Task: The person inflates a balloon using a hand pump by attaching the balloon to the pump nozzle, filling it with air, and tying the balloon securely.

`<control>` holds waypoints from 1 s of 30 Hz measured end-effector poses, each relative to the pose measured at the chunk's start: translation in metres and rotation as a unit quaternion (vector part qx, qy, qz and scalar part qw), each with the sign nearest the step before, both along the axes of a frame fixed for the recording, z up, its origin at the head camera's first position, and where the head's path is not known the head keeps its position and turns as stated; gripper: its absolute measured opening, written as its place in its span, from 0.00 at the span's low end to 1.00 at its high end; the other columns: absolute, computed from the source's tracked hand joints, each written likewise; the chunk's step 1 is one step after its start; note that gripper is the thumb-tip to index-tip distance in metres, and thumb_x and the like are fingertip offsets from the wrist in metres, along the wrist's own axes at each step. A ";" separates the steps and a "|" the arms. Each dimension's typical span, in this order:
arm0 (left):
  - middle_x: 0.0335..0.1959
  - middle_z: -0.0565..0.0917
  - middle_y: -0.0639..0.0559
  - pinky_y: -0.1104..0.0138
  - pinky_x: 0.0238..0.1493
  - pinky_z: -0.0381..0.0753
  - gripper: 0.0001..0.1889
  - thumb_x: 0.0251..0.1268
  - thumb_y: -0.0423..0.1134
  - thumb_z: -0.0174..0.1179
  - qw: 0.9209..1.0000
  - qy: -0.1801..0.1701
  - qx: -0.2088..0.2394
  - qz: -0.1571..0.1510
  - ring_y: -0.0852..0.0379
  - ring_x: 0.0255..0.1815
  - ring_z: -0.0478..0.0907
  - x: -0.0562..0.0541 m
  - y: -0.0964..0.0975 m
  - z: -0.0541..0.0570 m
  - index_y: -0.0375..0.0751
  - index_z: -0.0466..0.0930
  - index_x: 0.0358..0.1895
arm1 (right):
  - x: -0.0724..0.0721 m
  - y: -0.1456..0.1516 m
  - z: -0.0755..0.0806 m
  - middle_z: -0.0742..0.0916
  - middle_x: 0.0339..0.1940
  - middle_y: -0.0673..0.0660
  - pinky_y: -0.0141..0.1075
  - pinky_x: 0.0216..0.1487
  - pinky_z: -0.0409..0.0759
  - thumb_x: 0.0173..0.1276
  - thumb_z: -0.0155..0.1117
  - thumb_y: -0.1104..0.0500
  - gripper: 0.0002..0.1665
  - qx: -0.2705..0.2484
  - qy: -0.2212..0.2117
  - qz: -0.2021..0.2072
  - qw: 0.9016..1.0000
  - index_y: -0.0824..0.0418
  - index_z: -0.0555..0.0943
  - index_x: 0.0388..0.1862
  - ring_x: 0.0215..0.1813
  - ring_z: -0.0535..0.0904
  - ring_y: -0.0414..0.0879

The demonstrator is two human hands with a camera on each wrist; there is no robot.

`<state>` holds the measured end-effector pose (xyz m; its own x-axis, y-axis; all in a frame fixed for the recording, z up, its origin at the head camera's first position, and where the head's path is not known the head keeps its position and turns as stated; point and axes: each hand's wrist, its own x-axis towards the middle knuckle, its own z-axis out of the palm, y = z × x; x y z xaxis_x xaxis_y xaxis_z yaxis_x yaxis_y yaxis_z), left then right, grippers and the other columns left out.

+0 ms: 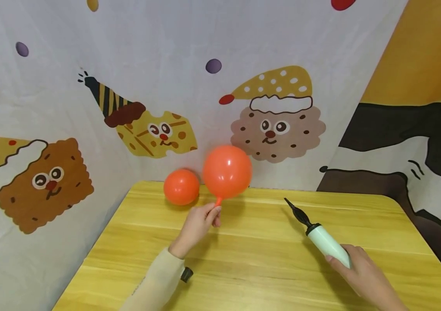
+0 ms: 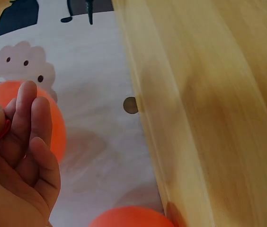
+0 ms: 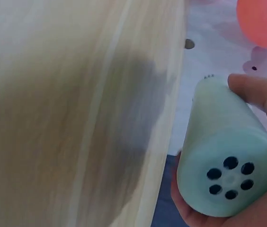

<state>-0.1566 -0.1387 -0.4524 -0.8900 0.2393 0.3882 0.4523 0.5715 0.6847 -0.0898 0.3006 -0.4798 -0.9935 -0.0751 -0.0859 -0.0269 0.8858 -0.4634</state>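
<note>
An inflated orange balloon [image 1: 227,171] stands upright over the back of the table, its neck pinched between the thumb and finger of my left hand [image 1: 199,224]. In the left wrist view, that hand [image 2: 24,156] covers part of the balloon [image 2: 57,127]. A second, smaller orange balloon [image 1: 181,187] rests near the table's back edge, left of the held one. On the right, my right hand [image 1: 364,270] grips a mint-green balloon pump [image 1: 328,245] with a black nozzle that points forward and left. The pump's round end [image 3: 228,177] with several holes faces the right wrist camera.
The wooden table [image 1: 259,255] has yellow grain and rounded back corners. Behind it hangs a white cloth [image 1: 174,52] printed with cartoon snacks in party hats. A dark strap piece [image 1: 186,274] shows beside the left sleeve [image 1: 158,276].
</note>
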 end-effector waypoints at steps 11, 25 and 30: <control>0.20 0.80 0.61 0.72 0.24 0.74 0.14 0.81 0.39 0.56 0.996 0.012 -0.091 -0.006 0.69 0.20 0.72 0.002 0.005 -0.004 0.45 0.78 0.29 | -0.007 0.012 -0.007 0.80 0.47 0.73 0.58 0.40 0.79 0.69 0.62 0.27 0.54 0.050 -0.022 -0.024 0.998 0.80 0.74 0.60 0.42 0.79 0.60; 0.17 0.73 0.66 0.71 0.23 0.70 0.14 0.82 0.40 0.55 0.989 0.019 -0.142 -0.018 0.68 0.18 0.66 0.006 0.011 -0.004 0.46 0.77 0.31 | -0.008 0.018 -0.007 0.79 0.49 0.77 0.57 0.36 0.78 0.67 0.59 0.23 0.60 0.102 -0.052 0.004 0.993 0.81 0.71 0.64 0.43 0.78 0.65; 0.17 0.72 0.66 0.71 0.23 0.68 0.13 0.81 0.39 0.56 0.990 0.010 -0.138 -0.021 0.68 0.17 0.65 0.008 0.013 -0.005 0.44 0.77 0.31 | 0.001 -0.015 0.007 0.78 0.57 0.78 0.66 0.38 0.78 0.71 0.66 0.34 0.47 0.114 0.066 0.016 0.991 0.75 0.73 0.64 0.52 0.77 0.76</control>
